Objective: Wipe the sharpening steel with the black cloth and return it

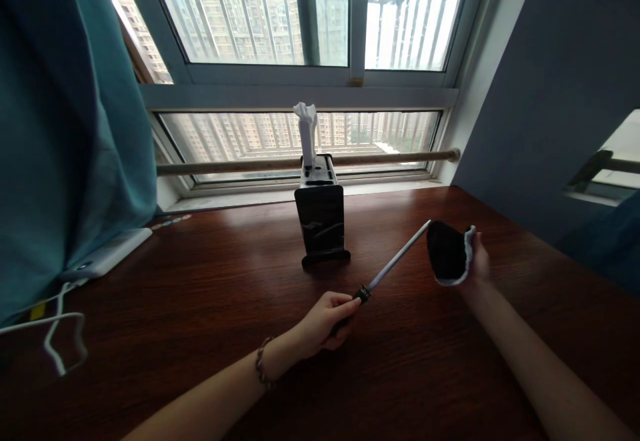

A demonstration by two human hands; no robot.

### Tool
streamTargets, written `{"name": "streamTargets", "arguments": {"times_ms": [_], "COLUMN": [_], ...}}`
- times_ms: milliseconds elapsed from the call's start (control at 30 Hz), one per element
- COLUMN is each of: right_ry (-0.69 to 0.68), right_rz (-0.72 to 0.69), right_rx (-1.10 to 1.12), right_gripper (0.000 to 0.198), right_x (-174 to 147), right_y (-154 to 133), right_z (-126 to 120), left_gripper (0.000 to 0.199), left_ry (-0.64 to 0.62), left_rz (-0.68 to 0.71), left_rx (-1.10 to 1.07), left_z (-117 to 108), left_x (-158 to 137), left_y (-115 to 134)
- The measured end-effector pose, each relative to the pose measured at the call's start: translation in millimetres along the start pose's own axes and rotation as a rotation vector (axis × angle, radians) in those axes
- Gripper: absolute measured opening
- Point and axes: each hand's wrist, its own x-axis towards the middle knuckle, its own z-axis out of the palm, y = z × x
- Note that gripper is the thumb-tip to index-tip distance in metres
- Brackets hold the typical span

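Above the bench (200, 281), the left hand (327, 317) wraps its grip around the dark handle (362, 294) of a thin rod (395, 259), probably to steady its length, which slants far and right. The right hand (479, 264) grasps a dark cloth piece (446, 251) by its pale right edge, leaving the left side facing the tip; contact there I cannot tell. Farther off, a black tissue holder (321, 221) stands upright, presumably for stability.

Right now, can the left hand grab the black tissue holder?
Probably not: the left hand already grips the dark handle of a thin rod, though nothing visible blocks the way to the tissue holder.
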Motion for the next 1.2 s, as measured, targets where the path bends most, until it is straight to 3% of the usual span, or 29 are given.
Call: {"name": "streamTargets", "arguments": {"times_ms": [200, 367, 500, 567, 733, 833, 933, 1033, 1200], "right_ry": [-0.055, 0.171, -0.089, -0.139, 0.029, 0.161, 0.237, 0.187, -0.013], "right_rz": [0.078, 0.106, 0.17, 0.172, 0.166, 0.016, -0.148, -0.134, 0.097], "right_rx": [0.16, 0.225, 0.152, 0.132, -0.022, -0.249, -0.402, -0.346, -0.225], "right_gripper": [0.046, 0.037, 0.042, 0.038, 0.031, 0.031, 0.033, 0.035, 0.041], "right_x": [-18, -14, -18, -20, -18, -19, -25, -28, -40], "right_y": [-2, -4, 0, 2, 6, 7, 6, 4, 13], "right_z": [24, 22, 21, 21, 19, 16, 16, 20, 31], "left_gripper": [0.037, 0.039, 0.039, 0.039, 0.039, 0.04, 0.04, 0.041, 0.041], "left_ry": [-0.026, 0.013, -0.018, -0.024, 0.047, 0.126, 0.099, 0.046, 0.016], "left_rz": [-0.005, 0.028, -0.013, -0.025, 0.029, 0.066, 0.064, 0.044, -0.026], "left_rx": [0.031, 0.026, 0.081, 0.112, 0.267, 0.36, 0.369, 0.32, 0.186], "left_z": [0, 2, 0, 0, 10, 18, 19, 13, 3], "left_x": [0, -2, -1, -1, -2, -5, -6, -5, -2], "left_y": [-1, 0, 1, 1, -3, -4, -4, -3, -1]}}
